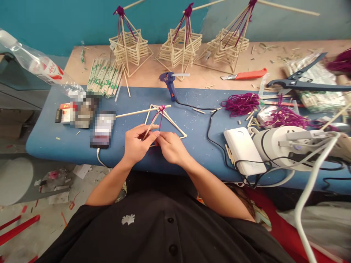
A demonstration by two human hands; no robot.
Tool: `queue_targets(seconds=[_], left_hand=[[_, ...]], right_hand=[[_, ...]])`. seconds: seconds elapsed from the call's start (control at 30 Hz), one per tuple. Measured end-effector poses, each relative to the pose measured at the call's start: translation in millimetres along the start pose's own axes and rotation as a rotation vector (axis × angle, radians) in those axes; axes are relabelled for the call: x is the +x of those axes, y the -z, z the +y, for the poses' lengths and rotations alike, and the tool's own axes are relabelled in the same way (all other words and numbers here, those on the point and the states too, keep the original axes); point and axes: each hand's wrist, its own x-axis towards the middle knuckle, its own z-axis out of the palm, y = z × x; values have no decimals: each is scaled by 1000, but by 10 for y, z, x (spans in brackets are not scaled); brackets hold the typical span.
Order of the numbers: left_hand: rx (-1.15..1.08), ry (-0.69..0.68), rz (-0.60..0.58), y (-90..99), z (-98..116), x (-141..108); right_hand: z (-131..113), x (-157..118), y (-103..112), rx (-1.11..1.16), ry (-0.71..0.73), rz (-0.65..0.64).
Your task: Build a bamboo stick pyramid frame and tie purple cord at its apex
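Observation:
A small frame of thin wooden sticks [175,126] stands on the blue mat in front of me, with purple cord [162,108] wound round its top joint. One long stick [137,111] runs off leftward from that joint. My left hand [138,142] is closed round a slanting stick of the frame. My right hand [171,146] pinches the purple cord that hangs from the joint, its fingertips meeting those of the left. Both hands partly hide the lower part of the frame.
Three finished-looking stick lanterns [181,47] stand at the back. A blue glue gun [170,86], an orange knife [244,75], black cutters [301,82], purple cord bundles [241,104], a white power bank [244,151], a phone [102,129] and a bottle [41,64] lie around.

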Motion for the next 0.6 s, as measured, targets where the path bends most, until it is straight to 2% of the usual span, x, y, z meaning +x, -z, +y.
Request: queue_targets(seconds=[0.1, 0.2, 0.3, 0.33, 0.43, 0.5, 0.6], left_hand=[[7, 5, -25, -19, 28, 67], [11, 6, -45, -28, 25, 97], [22, 10, -56, -40, 4, 96], [26, 12, -58, -46, -2, 93], [31, 21, -62, -65, -13, 89], [28, 25, -65, -71, -8, 93], [21, 33, -72, -71, 11, 105]], right_hand=[[-87, -2, 15, -184, -21, -10], [-185, -135, 45, -325, -28, 9], [-265, -388, 150, -419, -20, 87], [-285, -461, 206, -438, 45, 149], [-325, -524, 404, -182, 329, 417], [-341, -418, 519, 9, 407, 551], [-348, -161, 609, 223, 369, 488]])
